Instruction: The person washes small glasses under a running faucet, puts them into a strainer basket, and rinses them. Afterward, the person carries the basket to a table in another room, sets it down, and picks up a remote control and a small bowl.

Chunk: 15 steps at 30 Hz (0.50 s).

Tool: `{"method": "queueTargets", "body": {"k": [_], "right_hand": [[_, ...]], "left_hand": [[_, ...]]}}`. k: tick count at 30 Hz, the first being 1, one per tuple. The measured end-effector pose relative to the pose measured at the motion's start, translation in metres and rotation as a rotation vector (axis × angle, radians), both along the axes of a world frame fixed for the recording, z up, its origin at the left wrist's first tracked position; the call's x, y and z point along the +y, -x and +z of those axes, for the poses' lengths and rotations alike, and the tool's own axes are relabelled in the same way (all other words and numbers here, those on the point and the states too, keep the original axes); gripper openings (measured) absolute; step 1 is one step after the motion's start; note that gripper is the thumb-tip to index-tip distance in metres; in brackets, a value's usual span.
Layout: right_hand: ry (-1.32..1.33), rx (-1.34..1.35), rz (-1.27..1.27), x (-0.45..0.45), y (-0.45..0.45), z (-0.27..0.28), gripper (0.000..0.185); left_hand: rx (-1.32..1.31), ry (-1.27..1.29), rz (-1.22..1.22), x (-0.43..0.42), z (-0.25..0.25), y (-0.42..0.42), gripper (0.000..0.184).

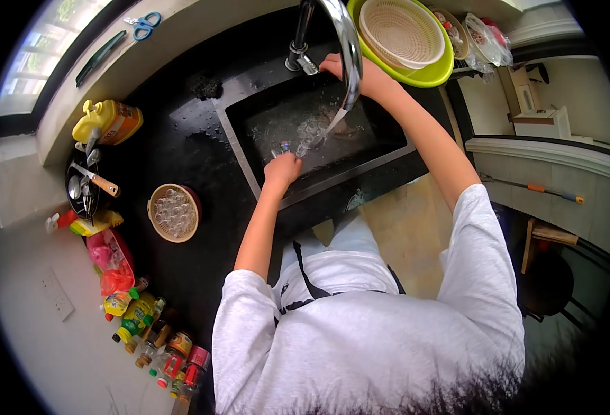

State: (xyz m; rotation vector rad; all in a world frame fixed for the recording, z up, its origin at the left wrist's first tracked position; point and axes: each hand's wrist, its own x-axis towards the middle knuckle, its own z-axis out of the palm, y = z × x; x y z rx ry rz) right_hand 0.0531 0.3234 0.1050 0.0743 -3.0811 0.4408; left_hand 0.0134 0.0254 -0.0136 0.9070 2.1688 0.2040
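Over the near left part of the black sink, my left hand is closed, with a small clear, shiny thing showing at its fingers. I cannot make out its kind. Water runs from the chrome faucet and splashes just right of that hand. My right hand reaches to the faucet's base, its fingers closed at the short faucet lever; the curved spout partly covers this hand. On the counter to the left, a round basket holds several small clear, rounded pieces.
A green basin with a cream colander stands at the sink's far right. Along the left wall are a yellow jug, a utensil holder with a wooden-handled knife, and several bottles. Blue scissors lie on the ledge.
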Motion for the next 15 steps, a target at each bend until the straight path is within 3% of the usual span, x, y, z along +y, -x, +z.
{"method": "queueTargets", "body": {"k": [2, 5, 7, 11, 13, 14, 15], "right_hand": [[-0.056, -0.089, 0.085, 0.003, 0.004, 0.005, 0.063], [0.037, 0.027, 0.121, 0.010, 0.013, -0.003, 0.032], [0.025, -0.048, 0.016, 0.020, 0.025, -0.015, 0.031], [0.138, 0.054, -0.082, 0.012, 0.014, -0.012, 0.030], [0.432, 0.280, -0.431, -0.017, -0.009, -0.020, 0.028], [0.593, 0.436, -0.574, -0.032, -0.020, -0.025, 0.027], [0.394, 0.412, -0.666, -0.047, -0.036, -0.048, 0.025]], "left_hand": [[0.161, 0.028, -0.073, -0.011, 0.011, 0.000, 0.032], [0.383, 0.075, -0.221, -0.024, 0.009, 0.000, 0.022], [0.508, 0.040, -0.341, -0.032, 0.008, 0.001, 0.015], [0.365, -0.099, -0.134, -0.040, 0.020, -0.003, 0.023], [0.150, -0.157, 0.130, -0.038, 0.017, -0.007, 0.032], [0.139, -0.147, 0.127, -0.037, 0.023, -0.009, 0.036], [0.151, -0.103, 0.044, -0.036, 0.020, -0.009, 0.037]]}}
